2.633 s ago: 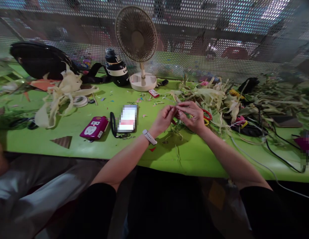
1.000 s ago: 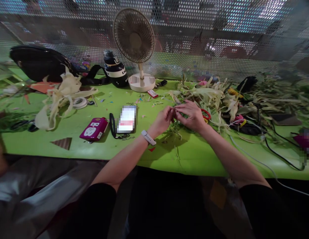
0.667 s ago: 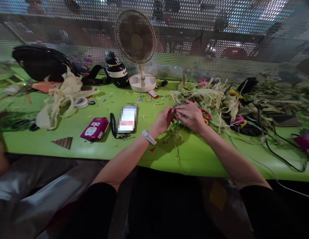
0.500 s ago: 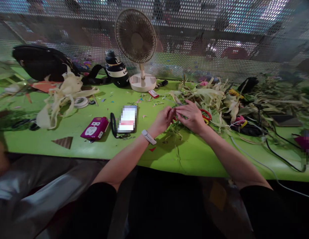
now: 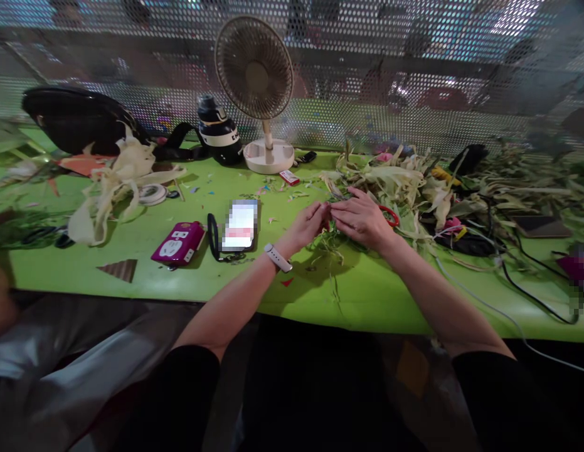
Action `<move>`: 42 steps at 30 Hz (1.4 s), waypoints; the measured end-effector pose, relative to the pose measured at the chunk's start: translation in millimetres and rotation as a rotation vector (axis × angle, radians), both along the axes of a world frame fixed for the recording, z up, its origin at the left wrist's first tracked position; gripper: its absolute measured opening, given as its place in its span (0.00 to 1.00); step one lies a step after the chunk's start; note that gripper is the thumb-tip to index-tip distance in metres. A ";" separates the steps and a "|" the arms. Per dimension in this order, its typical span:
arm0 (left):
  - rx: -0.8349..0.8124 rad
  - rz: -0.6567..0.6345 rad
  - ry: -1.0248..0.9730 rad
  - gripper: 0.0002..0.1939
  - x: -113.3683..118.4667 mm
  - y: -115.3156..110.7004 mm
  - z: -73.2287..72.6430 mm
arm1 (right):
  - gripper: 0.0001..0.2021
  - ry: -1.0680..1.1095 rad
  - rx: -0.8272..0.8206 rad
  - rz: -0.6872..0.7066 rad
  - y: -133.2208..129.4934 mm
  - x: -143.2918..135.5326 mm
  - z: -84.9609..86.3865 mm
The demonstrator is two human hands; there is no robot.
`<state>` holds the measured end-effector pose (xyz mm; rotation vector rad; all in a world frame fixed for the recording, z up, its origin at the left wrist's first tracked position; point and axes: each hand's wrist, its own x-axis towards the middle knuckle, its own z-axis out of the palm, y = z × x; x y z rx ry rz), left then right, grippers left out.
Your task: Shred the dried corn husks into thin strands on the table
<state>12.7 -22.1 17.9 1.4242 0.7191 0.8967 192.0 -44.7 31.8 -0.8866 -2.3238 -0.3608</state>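
My left hand (image 5: 308, 227), with a pale watch band (image 5: 278, 258) at its wrist, has its fingers closed in a pinch. My right hand (image 5: 362, 220) meets it at the fingertips, its fingers also drawn together. Whatever lies between them is too small and hidden to name. Thin green strands (image 5: 333, 243) lie on the green table (image 5: 310, 304) just below my hands. Red-handled scissors (image 5: 390, 216) rest right beside my right hand, partly covered by it. A heap of pale dried husks (image 5: 399, 182) spreads behind and to the right.
A fan (image 5: 269, 154) and dark bottle (image 5: 219, 135) stand at the back. Left of my hands lie a phone (image 5: 239, 225), a purple case (image 5: 179, 243), more husks (image 5: 132, 157) and a black bag (image 5: 79, 119). Cables (image 5: 527, 301) run at right. A person's arm (image 5: 0, 301) shows at far left.
My left hand has shifted very slightly left, and the fingertips of both hands have moved a little against each other. The things on the table look the same.
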 end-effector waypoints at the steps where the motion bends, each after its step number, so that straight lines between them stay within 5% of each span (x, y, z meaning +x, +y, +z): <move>1: -0.023 -0.010 -0.003 0.17 -0.3 -0.8 2.0 | 0.12 -0.011 -0.009 -0.010 -0.2 -0.4 0.1; 21: -0.242 -0.021 -0.081 0.17 -0.9 -1.7 3.1 | 0.11 -0.193 0.014 -0.019 -3.3 -2.4 7.5; 27: -0.135 -0.041 -0.026 0.16 -1.6 2.3 -1.2 | 0.10 -0.001 -0.003 -0.041 -0.9 -1.0 2.4; 33: 0.157 -0.024 0.075 0.15 -1.8 4.9 -8.5 | 0.11 0.311 -0.148 -0.073 1.8 -1.0 2.1; 42: 0.462 0.095 0.241 0.15 -7.5 3.2 -2.7 | 0.10 0.290 -0.180 -0.006 4.5 -6.0 1.6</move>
